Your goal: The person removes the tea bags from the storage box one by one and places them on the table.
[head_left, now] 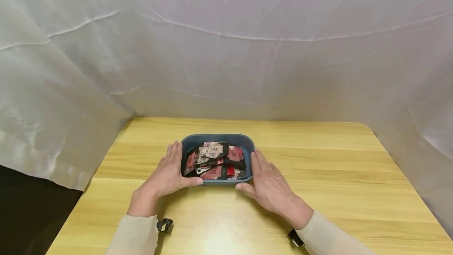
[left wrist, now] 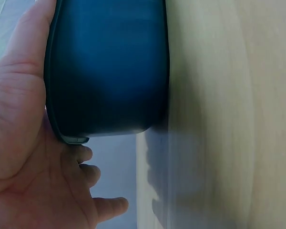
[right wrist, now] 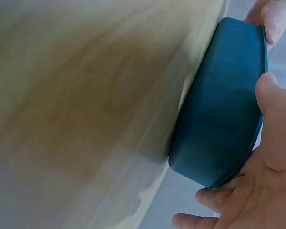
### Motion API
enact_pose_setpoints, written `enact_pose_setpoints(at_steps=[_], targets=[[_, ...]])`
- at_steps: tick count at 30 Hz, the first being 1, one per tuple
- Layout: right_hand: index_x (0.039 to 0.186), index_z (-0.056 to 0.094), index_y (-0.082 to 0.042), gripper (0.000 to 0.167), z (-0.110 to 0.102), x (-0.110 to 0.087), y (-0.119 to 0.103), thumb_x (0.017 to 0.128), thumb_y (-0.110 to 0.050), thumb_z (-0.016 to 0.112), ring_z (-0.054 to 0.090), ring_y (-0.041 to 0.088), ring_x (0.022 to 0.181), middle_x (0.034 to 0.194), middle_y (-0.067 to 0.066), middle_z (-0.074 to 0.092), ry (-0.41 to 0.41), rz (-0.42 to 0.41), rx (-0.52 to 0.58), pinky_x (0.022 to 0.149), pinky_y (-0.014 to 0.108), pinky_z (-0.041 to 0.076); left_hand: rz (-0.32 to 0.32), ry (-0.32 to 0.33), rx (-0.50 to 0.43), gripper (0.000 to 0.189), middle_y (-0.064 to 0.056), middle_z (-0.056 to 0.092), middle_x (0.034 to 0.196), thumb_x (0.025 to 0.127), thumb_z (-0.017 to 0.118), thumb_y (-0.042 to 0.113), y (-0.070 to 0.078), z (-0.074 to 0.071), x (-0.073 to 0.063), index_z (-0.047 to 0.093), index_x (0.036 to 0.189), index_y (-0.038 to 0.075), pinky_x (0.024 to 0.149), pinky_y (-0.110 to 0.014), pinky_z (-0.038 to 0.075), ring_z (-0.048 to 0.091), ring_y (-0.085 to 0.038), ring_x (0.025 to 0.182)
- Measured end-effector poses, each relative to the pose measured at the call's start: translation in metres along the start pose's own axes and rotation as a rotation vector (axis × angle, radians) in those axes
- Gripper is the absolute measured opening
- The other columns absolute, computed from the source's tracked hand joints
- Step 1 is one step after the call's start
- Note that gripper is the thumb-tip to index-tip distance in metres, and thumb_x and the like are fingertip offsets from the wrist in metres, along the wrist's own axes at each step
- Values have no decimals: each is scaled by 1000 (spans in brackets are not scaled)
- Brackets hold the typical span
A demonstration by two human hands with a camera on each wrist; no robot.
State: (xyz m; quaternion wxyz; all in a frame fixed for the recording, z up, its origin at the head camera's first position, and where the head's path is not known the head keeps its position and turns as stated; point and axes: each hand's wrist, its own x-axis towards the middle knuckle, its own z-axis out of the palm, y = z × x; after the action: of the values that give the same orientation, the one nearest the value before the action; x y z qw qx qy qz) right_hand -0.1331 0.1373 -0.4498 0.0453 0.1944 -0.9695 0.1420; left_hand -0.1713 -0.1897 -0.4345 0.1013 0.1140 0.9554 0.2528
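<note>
A dark blue rectangular plastic bin (head_left: pixel 218 183) with rounded corners sits on the wooden table, holding a heap of small red, black and white printed packets (head_left: pixel 214 160). Against its left side lies my left hand (head_left: pixel 170 174), fingers straight and together, thumb along the front rim. My right hand (head_left: pixel 268 182) touches the right side with extended fingers, its thumb near the front right corner. The left wrist view shows the bin's smooth outer wall (left wrist: pixel 109 67) beside the left palm. In the right wrist view both thumbs appear near the rim of the bin (right wrist: pixel 219 105).
The light wood table (head_left: pixel 329 176) extends to both sides of the bin. Pale grey fabric (head_left: pixel 247 62) hangs behind and along the sides. A dark area (head_left: pixel 32 211) lies beyond the table's left edge. Small black devices (head_left: pixel 164 225) sit at both cuffs.
</note>
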Motion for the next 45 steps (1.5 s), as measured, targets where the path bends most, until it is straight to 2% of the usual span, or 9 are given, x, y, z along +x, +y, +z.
enact_pose_setpoints(at_steps=[6, 14, 23, 30, 38, 45], targets=[[163, 22, 11, 110, 0, -1, 4, 97, -68, 61, 34, 45, 155, 171, 31, 19, -28, 22, 0, 120, 66, 37, 34, -5, -24, 146, -17, -13, 176, 77, 77, 79, -1, 3, 4, -6, 168, 1, 130, -65, 9, -7, -40, 164], [163, 23, 11, 112, 1, -1, 6, 97, -73, 56, 37, 45, 154, 171, 32, 19, -37, 3, -27, 118, 66, 39, 42, 5, -41, 148, -17, -12, 176, 75, 76, 82, -4, 7, 4, -6, 168, 0, 130, -63, 9, -7, -41, 164], [162, 23, 11, 111, -1, -1, 11, 97, -72, 57, 39, 45, 153, 170, 32, 21, -11, 0, -34, 117, 67, 40, 23, 10, 32, 147, -18, -7, 176, 75, 72, 85, 2, 5, 5, -3, 168, 1, 129, -67, 7, -6, -41, 164], [162, 24, 11, 111, -4, -1, 13, 97, -72, 57, 39, 45, 153, 169, 32, 24, -6, -5, -35, 117, 68, 40, 9, 43, 91, 147, -19, -4, 177, 73, 68, 90, 6, 3, 3, 2, 169, 0, 128, -69, 3, -5, -41, 164], [164, 22, 9, 112, -1, 4, 9, 96, -73, 58, 38, 44, 153, 171, 30, 21, -26, 36, -45, 118, 67, 38, 60, 66, 95, 144, -21, -2, 176, 76, 65, 90, -11, 7, 5, 2, 168, -1, 128, -71, 5, -3, -42, 164], [163, 22, 11, 111, 6, 5, 13, 96, -68, 63, 41, 49, 150, 170, 33, 20, -2, 2, -16, 117, 62, 43, 94, 75, 97, 145, -15, -8, 177, 76, 65, 90, -17, 8, 7, -5, 169, 6, 129, -69, 4, -9, -37, 164]])
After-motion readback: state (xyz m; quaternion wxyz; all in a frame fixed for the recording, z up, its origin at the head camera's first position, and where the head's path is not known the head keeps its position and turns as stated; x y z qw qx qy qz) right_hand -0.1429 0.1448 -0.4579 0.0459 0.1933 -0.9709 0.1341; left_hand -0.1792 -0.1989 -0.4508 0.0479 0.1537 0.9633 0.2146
